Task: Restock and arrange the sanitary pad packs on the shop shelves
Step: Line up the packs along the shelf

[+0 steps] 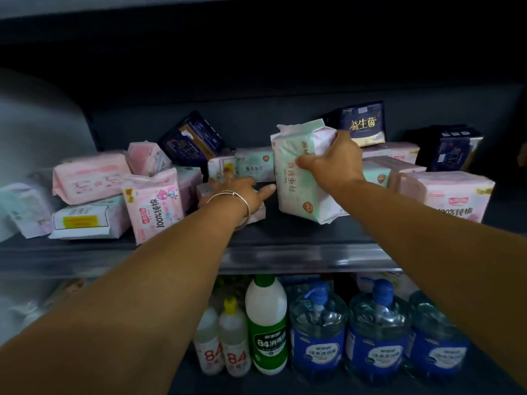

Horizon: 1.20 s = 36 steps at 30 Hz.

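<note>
Shelf: a dark shelf [285, 235] ran the full width at chest height, with a pale price strip along its front edge, and pad packs lay on it in no order.
Lower shelf: under it stood blue-capped water jugs [318, 329], and to their left a green-labelled white bottle [266, 326] beside two smaller white bottles [234, 346] marked 84.
Left pile: pink and white packs were heaped at the left, among them a pink pack [89, 178] lying flat on a white pack with a yellow label [88, 220], and a pink pack printed 100% [155, 205] standing tilted against them.
Right pile: a wide pink pack [445, 195] sat at the right front, with more pale packs behind it.
Dark packs: three navy packs stood at the back, one tilted left of centre [191, 139], one with gold lettering [363, 124], one at far right [453, 148].
Held pack: a mint-and-white pack [296, 178] stood tilted at mid-shelf, its lower end down near the shelf surface.
Right hand: the right hand [333, 161] gripped that pack's top right corner, fingers curled over it and thumb pressed on its face.
Left hand: the left hand [236, 192], with a silver bangle [231, 199] at the wrist, lay spread and relaxed on a small flat pack [258, 213], thumb pointing toward the held pack; it grasped nothing.
</note>
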Each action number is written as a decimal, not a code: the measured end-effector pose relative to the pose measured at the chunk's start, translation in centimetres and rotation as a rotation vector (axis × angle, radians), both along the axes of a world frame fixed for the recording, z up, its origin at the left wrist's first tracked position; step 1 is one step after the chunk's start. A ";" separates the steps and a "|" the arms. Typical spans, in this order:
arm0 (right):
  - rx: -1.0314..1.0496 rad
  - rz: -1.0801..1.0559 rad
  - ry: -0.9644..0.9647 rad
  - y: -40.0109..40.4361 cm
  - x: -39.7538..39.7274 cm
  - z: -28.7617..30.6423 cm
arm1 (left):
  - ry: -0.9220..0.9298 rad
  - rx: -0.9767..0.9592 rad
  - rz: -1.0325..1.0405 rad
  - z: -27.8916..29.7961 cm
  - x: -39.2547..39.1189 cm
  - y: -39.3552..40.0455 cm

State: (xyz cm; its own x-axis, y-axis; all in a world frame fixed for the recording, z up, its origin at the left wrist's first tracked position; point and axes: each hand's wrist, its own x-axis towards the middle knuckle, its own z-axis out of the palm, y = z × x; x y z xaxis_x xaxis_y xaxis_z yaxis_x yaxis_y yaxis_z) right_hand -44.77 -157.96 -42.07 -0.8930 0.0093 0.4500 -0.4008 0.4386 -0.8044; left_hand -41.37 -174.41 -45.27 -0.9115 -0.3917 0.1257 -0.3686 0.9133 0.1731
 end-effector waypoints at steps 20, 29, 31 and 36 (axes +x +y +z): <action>0.055 0.006 -0.136 0.3 1.8 -1.7 | 0.098 0.115 0.171 0.7 1.4 0.3; 0.013 -0.033 -0.132 -0.9 6.3 1.0 | 0.303 0.177 0.114 2.6 7.3 0.7; 0.024 -0.019 -0.128 -1.0 7.9 1.4 | 0.333 0.198 0.115 2.9 9.3 1.0; 0.092 0.022 -0.140 -0.9 12.0 0.9 | 0.362 0.250 0.162 3.1 14.3 1.1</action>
State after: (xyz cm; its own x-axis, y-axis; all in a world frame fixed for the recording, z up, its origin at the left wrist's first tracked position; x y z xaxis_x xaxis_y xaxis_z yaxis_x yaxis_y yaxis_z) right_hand -32.75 -158.84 -41.19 -0.9465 -0.0463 0.3192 -0.2978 0.5055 -0.8098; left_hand -27.03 -173.30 -42.21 -0.7509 -0.5842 0.3079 -0.3786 0.7629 0.5242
